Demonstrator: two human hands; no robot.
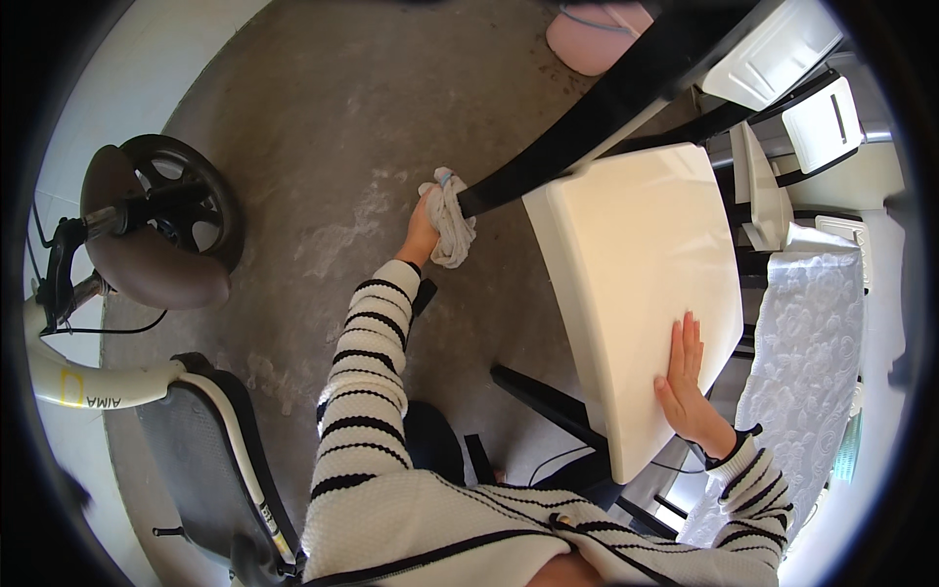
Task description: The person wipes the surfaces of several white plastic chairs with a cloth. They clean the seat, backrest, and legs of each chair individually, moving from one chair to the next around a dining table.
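My left hand holds a bunched, pale grey-white cloth against the end of a black chair leg. That leg belongs to a chair tipped on its side, whose smooth cream-white seat faces up towards me. On the lower right part of the seat rests my right hand, palm down with its fingers extended and nothing in its grasp. Another black leg sticks out below the seat. The palm side of my left hand is hidden by the cloth.
At the left stands an electric scooter with a front wheel and dark footboard. A pink plastic container is on the concrete floor at the top. More black-and-white chairs and a white lace-patterned tablecloth are at the right.
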